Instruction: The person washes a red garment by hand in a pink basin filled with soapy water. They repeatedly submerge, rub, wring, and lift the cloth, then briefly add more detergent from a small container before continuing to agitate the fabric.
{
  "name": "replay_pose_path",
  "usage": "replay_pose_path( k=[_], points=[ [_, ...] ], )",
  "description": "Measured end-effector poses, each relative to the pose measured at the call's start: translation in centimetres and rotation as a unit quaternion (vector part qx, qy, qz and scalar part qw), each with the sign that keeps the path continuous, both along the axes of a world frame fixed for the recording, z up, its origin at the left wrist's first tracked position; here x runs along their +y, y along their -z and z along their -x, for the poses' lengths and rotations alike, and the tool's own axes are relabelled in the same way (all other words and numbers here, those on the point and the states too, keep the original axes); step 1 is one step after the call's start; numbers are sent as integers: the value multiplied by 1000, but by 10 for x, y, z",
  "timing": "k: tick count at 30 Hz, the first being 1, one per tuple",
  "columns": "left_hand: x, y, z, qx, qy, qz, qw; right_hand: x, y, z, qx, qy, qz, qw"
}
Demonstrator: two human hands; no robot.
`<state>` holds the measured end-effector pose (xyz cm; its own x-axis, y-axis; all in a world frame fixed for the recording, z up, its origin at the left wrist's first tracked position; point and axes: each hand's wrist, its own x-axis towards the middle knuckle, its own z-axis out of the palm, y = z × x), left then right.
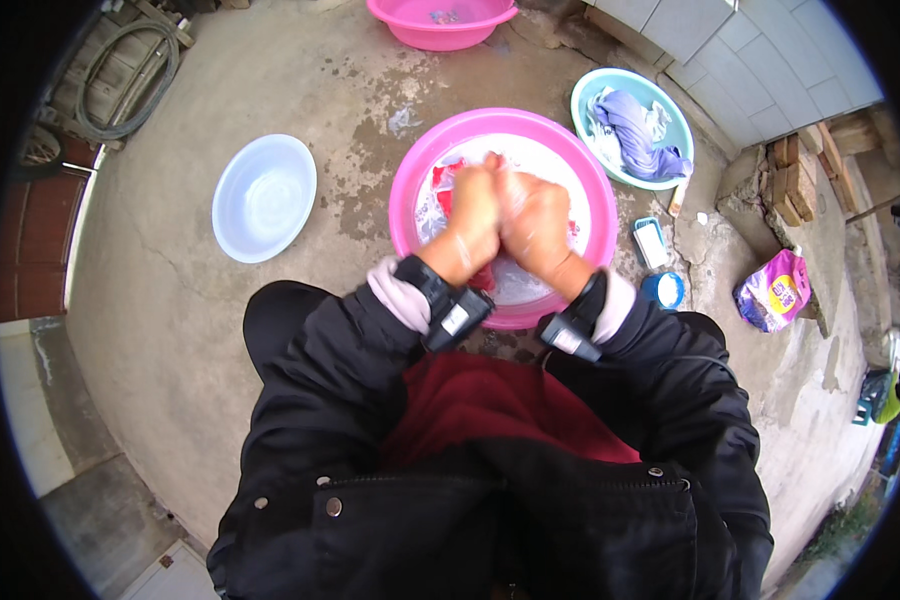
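A pink plastic basin (504,120) full of white suds stands on the ground before me. Over its middle my left hand (474,204) and my right hand (532,214) are pressed together, fingers curled. Both are shut on a wet red cloth (444,201), parts of which show left of my hands and below them. Foam streaks both wrists and the backs of the hands. My fingertips are mostly hidden, and the right hand is somewhat blurred. The rest of the cloth is covered by hands and suds.
A pale blue basin (264,199) stands at left, and a second pink basin (442,34) at the top. A turquoise basin (579,112) at right holds wet clothes (634,135). Nearby are a soap dish (650,244), a blue tub (661,290) and a purple detergent bag (774,292).
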<state>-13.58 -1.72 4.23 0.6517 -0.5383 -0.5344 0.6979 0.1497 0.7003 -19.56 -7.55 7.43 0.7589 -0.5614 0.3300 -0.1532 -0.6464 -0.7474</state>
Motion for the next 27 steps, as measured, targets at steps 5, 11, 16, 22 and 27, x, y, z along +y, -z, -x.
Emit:
replay_pose_path(
  k=[5,11,16,22,27],
  points=[
    [0,-1,1,28,11,134,991,-1,16,1,-42,-38,1,998],
    [2,-21,4,-147,6,37,988,-65,20,-6,13,-32,-128,991],
    [9,-26,-21,-236,0,34,971,-80,12,-6,-71,-100,-135,983],
    [7,-35,-27,-502,128,-72,852,-72,-1,-6,-26,-19,-188,982],
    [7,-35,-36,-490,229,-50,840,-87,-7,-4,32,-220,-126,967]
  ],
)
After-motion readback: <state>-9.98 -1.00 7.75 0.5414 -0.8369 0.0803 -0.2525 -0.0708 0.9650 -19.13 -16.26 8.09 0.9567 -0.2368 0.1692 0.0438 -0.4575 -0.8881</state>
